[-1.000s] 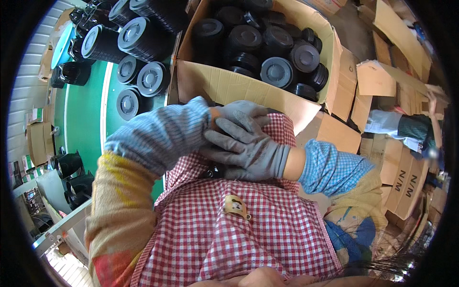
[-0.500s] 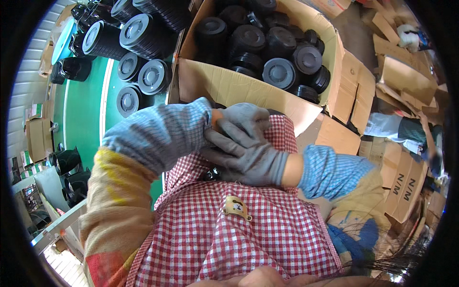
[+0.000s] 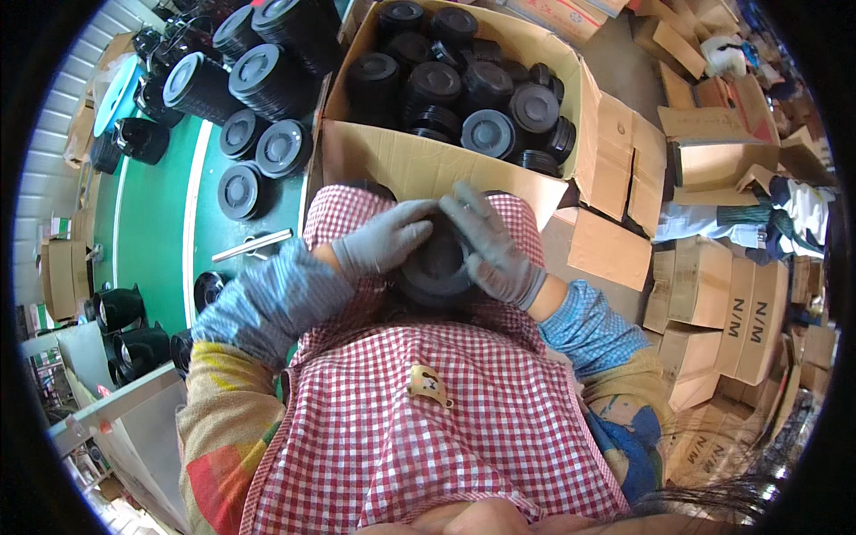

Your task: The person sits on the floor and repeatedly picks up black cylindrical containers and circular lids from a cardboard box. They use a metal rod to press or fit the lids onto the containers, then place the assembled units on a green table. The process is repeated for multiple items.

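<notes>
A black round plastic piece [image 3: 434,267], like a lid or a short stack of lids, sits between my knees over the checked apron. My left hand [image 3: 382,242], in a grey glove, grips its upper left edge with bent fingers. My right hand [image 3: 499,254], gloved the same way, holds the right side, its fingers lying along the rim and slightly smeared by motion. Just beyond my knees stands an open cardboard box [image 3: 428,159] with many similar black round pieces [image 3: 488,134] inside. How many layers I hold cannot be told.
On the green table [image 3: 156,214] at left stand stacks of black discs [image 3: 276,76] and loose ones [image 3: 239,189]. A metal bar [image 3: 252,244] lies near my left forearm. Cardboard boxes [image 3: 704,285] fill the right side; a person's pale-sleeved arm [image 3: 713,227] shows there.
My hands were overlapped at the apron, one over the other. They have moved apart and now sit on either side of the black round piece, which has come into view.
</notes>
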{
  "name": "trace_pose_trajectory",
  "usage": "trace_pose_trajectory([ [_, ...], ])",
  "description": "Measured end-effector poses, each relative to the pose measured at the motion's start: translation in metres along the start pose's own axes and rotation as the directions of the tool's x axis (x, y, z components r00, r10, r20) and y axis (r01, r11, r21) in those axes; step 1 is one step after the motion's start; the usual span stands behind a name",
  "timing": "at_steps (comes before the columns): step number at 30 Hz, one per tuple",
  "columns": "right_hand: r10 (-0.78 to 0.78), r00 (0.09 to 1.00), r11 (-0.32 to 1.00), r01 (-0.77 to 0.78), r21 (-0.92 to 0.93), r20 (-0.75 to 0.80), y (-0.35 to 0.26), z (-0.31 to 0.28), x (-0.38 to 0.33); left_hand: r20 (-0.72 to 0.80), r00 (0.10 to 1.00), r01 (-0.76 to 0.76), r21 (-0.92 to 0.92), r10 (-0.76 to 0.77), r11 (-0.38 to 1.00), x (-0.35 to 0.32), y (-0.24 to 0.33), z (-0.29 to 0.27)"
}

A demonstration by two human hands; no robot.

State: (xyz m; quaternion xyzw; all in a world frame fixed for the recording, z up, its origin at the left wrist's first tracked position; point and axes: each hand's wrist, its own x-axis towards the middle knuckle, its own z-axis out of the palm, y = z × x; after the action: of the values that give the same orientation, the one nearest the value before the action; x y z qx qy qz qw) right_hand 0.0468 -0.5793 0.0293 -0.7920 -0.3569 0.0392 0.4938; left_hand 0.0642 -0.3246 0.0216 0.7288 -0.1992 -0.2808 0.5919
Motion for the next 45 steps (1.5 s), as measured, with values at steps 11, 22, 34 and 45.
trace_pose_trajectory([
  [11,-0.434,0.718,0.719,0.64,-0.271,0.545,-0.021,-0.007,0.021,0.175,0.973,-0.152,0.003,0.149,0.988,-0.004,0.025,0.017],
  [22,-0.109,0.911,0.795,0.32,-0.515,0.398,-0.032,0.002,0.039,-0.246,0.969,0.039,0.26,0.027,0.965,0.01,0.016,-0.018],
  [34,-0.133,0.987,0.925,0.155,-0.346,0.085,-0.02,0.002,0.032,-0.652,0.743,0.668,0.707,-0.152,0.234,-0.252,-0.104,-0.164],
  [45,-0.378,0.896,0.635,0.433,-0.639,0.231,-0.117,-0.054,0.103,-0.258,0.955,0.099,0.74,0.144,0.665,-0.137,0.148,-0.082],
])
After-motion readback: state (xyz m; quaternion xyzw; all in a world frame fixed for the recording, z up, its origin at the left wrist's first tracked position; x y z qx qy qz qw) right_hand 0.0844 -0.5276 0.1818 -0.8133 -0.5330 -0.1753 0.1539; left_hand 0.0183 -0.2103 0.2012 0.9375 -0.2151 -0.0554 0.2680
